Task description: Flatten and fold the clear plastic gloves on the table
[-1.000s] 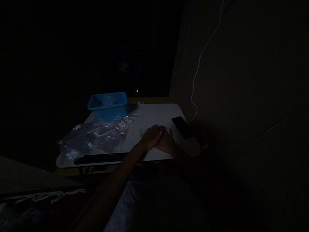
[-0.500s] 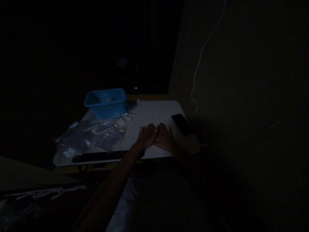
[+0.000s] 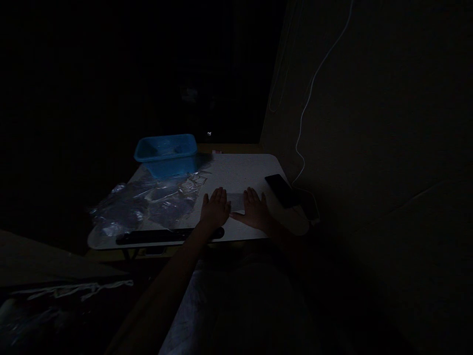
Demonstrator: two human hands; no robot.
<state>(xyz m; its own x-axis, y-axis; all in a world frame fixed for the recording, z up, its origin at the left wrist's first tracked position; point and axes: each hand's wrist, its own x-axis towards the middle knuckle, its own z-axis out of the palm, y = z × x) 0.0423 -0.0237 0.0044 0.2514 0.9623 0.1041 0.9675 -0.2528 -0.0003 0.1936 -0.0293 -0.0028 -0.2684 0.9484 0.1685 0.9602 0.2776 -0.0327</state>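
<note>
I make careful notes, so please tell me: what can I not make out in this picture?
All in the head view:
Ends of the clear sheet: covered by the left hand and right hand.
Bottom of the blue basin: hidden by its front wall.
Upper end of the white cable: cut off by top edge.
Background: too dark.

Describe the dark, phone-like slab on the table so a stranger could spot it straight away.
Find the white table, then go to its right side, just past the right hand. There lies the dark slab, flat, rectangular and set at a slant. Unlike the long black strip along the near edge, it is short and broad.
</note>
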